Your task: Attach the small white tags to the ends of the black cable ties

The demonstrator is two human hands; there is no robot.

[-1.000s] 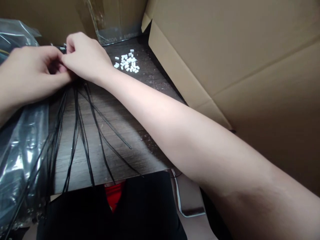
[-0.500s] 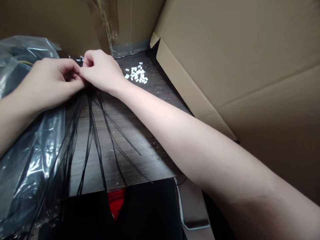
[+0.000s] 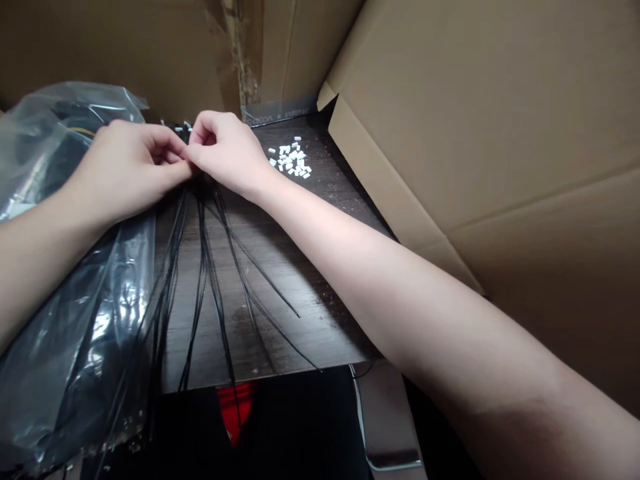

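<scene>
My left hand [image 3: 127,170] and my right hand [image 3: 227,152] meet at the far end of a bundle of thin black wires [image 3: 203,280] on a dark wooden table [image 3: 310,313]. Both hands have their fingers pinched together on the wire ends, where small white tips show between them. The wires fan out toward me and hang over the table's near edge. A heap of small white connector housings [image 3: 291,160] lies just right of my right hand.
A clear plastic bag [image 3: 75,320] with more black wires covers the table's left side. Cardboard walls [image 3: 475,113] stand behind and to the right. Below the table edge a red item [image 3: 235,403] and a metal chair frame [image 3: 380,427] show.
The view has shifted, so hands, wires and white pieces sit lower and further right in the picture. The hands stay pinched together on the wire ends.
</scene>
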